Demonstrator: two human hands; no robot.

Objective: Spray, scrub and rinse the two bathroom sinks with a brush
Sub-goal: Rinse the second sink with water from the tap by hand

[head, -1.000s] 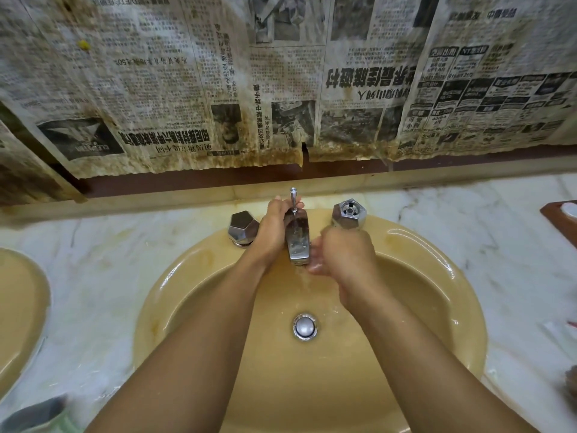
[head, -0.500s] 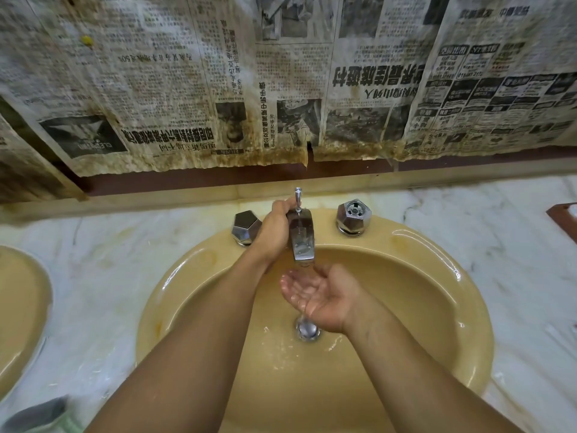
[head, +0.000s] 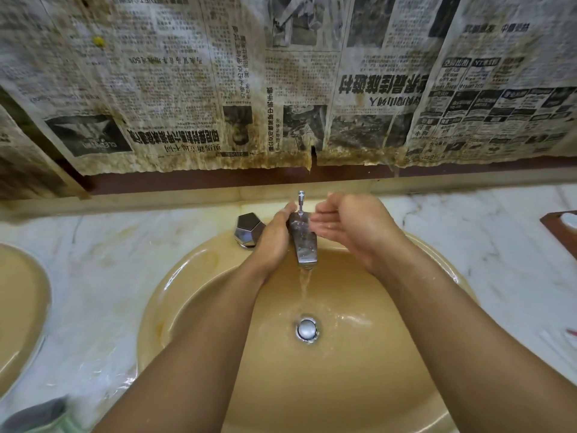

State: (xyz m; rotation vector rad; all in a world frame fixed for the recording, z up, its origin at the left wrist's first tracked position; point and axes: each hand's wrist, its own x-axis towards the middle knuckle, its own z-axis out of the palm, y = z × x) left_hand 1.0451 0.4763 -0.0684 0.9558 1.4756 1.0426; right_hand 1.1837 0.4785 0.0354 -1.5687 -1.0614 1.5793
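Note:
A yellow oval sink [head: 193, 276] fills the middle of the view, with a chrome drain plug [head: 307, 329] at its bottom. Water runs from the chrome faucet [head: 304, 245] into the bowl. My left hand [head: 274, 239] rests against the left side of the faucet. My right hand [head: 352, 226] is cupped and wet at the faucet's right side, fingers apart, covering the right tap knob. The left tap knob [head: 248, 228] is faceted chrome. The second yellow sink [head: 18, 304] shows at the left edge. No brush is in sight.
Stained newspaper [head: 281, 82] covers the wall behind the sinks. The counter [head: 103, 270] is wet white marble. A grey-green object [head: 34, 415] sits at the bottom left. A brown tray [head: 559, 226] lies at the right edge.
My right hand has risen from under the water stream to the faucet's right side, now hiding the right knob. The left hand stays on the faucet. Water keeps running.

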